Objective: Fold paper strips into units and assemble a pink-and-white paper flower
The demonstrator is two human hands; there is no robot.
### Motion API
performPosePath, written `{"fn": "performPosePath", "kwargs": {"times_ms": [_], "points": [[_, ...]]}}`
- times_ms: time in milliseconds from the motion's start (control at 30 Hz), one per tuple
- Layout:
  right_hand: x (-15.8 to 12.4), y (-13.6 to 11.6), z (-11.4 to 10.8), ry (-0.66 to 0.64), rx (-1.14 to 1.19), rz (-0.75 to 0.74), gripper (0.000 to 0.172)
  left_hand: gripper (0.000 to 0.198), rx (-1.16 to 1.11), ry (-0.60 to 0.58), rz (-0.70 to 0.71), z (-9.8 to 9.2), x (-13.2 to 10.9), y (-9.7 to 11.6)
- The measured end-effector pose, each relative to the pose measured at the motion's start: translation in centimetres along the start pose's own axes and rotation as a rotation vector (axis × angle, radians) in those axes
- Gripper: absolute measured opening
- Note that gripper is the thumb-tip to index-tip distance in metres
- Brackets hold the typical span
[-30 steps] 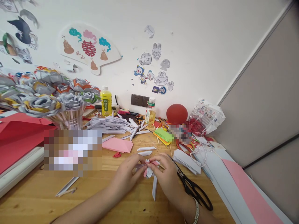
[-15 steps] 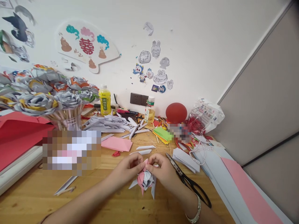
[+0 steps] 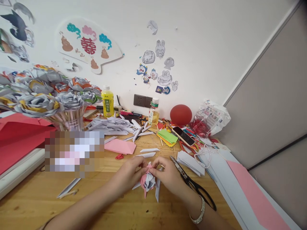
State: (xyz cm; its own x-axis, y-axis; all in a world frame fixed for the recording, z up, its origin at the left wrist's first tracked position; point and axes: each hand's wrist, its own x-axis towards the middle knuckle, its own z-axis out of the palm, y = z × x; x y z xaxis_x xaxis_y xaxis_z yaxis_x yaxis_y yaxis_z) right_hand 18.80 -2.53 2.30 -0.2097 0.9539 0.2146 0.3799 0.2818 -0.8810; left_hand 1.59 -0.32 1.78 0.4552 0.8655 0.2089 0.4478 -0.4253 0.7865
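Observation:
A pink-and-white paper flower [image 3: 149,182] is held between both hands, low in the middle of the head view. My left hand [image 3: 134,172] pinches its pink upper edge between thumb and fingers. On the other side, my right hand [image 3: 165,172] pinches the same edge, its fingertips close to those of the left. Folded white petals point outward from the flower's core, and white strips stick out at its sides. Just right of my right hand lies a pair of black-handled scissors [image 3: 192,183]. Two folded white paper strips [image 3: 149,150] rest behind the hands.
Pink paper [image 3: 121,146], a heap of folded white strips [image 3: 110,126] and green paper [image 3: 169,135] lie farther back. Paper flowers [image 3: 38,102] stand at left. A phone [image 3: 183,135], bottles [image 3: 107,102] and a red balloon [image 3: 181,115] line the back. White sheets [image 3: 192,164] lie right.
Both hands stay pinched on the flower's edge; the flower has tilted slightly and its lower pink tip has shifted a little left. The view has shifted slightly.

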Motion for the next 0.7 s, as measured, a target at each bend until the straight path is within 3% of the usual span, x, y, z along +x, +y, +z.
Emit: {"fn": "performPosePath", "kwargs": {"times_ms": [100,267,500,600,700], "points": [[-0.2,0.1,0.2,0.04,-0.082,0.005,0.009,0.015,0.042,0.012,0.035,0.1,-0.1,-0.1],[-0.3,0.3,0.6,0.105,-0.219,-0.085,0.013,0.009,-0.001,-0.062,-0.065,-0.1,0.1,0.3],[0.0,0.3,-0.1,-0.019,-0.246,-0.154,0.012,0.015,-0.031,-0.034,-0.058,-0.4,0.1,0.7],[-0.1,0.3,-0.1,-0.011,-0.211,-0.15,0.012,0.006,-0.277,-0.135,-0.073,-1.0,0.4,0.5],[-0.2,0.3,0.1,-0.002,-0.128,-0.141,0.011,0.022,-0.586,-0.268,-0.214,-1.2,0.7,-0.1]]}}
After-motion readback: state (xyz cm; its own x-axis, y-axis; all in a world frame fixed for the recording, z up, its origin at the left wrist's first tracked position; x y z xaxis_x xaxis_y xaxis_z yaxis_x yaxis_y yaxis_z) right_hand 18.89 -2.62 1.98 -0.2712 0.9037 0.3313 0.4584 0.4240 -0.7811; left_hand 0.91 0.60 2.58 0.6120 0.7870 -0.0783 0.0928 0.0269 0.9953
